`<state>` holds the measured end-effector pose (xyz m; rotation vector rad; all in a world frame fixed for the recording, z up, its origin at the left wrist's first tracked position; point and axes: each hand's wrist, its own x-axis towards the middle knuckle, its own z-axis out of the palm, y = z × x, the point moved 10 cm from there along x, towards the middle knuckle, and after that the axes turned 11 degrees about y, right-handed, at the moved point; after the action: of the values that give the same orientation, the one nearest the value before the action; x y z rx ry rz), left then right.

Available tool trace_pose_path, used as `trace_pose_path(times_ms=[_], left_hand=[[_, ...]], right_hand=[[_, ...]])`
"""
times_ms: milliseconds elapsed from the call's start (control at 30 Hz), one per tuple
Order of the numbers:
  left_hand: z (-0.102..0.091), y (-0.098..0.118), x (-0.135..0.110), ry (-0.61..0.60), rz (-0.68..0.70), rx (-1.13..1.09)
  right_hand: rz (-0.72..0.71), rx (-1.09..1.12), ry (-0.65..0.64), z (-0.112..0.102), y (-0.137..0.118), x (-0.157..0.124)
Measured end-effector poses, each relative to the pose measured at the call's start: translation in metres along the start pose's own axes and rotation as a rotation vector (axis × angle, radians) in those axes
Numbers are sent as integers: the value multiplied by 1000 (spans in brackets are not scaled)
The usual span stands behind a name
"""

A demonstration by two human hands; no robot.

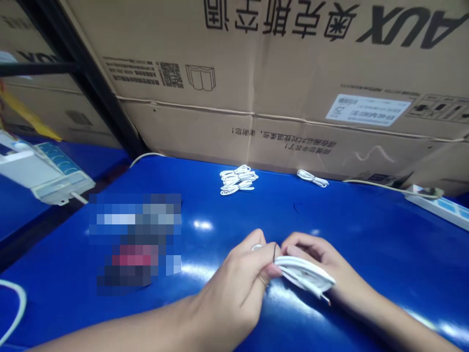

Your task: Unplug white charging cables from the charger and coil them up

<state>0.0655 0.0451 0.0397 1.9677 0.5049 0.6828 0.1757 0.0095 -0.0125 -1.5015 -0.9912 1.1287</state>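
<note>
My right hand (322, 264) grips a folded bundle of white cable (306, 277) just above the blue table (366, 230). My left hand (238, 288) pinches a thin black tie (275, 252) at the bundle's left end, fingers pressed together. Both hands meet low in the middle of the view. A pile of tied white cable bundles (238, 180) lies at the back of the table, and a single tied bundle (312, 178) lies to its right.
Large cardboard boxes (278, 98) stand along the back edge. A white power strip (437, 205) lies at the right, another white device (44, 171) at the left. A blurred patch (135, 239) covers something left of centre. A loose white cable (14, 308) curves at the lower left.
</note>
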Motion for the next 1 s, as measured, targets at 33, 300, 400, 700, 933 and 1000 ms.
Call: trace_pose_path(times_ms=[33,300,400,700,933,1000], left_hand=[[-1,6,0,4,89,50],[-3,25,0,1,438,344],[-2,29,-1,19,503,405],[10,33,-11,-75,639,506],[12,29,-9,-149,569,472],[14,28,-10,-177,552,450]], right_hand=[[72,37,-57,6,6,-2],[270,322,-313,33,10,-24],[354,368,-315,32,11,-25],[439,280,-549,42,22,-42],[430,317,-469,35,17,-37],[449,302,-448,34,18,-37]])
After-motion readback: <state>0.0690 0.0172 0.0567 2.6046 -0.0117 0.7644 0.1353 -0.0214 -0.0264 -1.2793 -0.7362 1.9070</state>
